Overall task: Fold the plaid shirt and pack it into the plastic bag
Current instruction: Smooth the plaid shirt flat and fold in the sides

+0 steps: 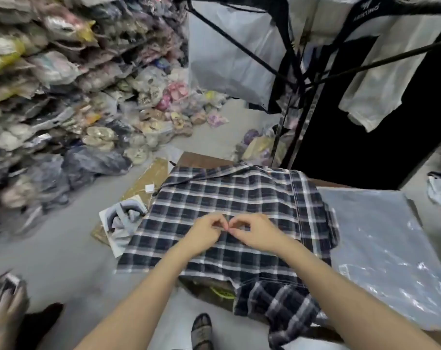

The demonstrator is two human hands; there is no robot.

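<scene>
The plaid shirt (pixel 214 195), dark blue with white checks, lies spread flat over a small brown table (pixel 201 159), collar at the far edge. One sleeve (pixel 280 309) hangs off the near edge. My left hand (pixel 207 232) and my right hand (pixel 254 232) meet at the shirt's middle, fingertips pinched on its front placket. A clear plastic bag (pixel 381 238) lies flat to the right of the shirt.
Heaps of bagged goods (pixel 50 97) fill the left wall and floor. A clothes rack with white and black garments (pixel 365 72) stands at the back right. Another person's hand (pixel 7 311) holds something at the lower left. Packets and cardboard (pixel 123 218) lie on the floor beside the table.
</scene>
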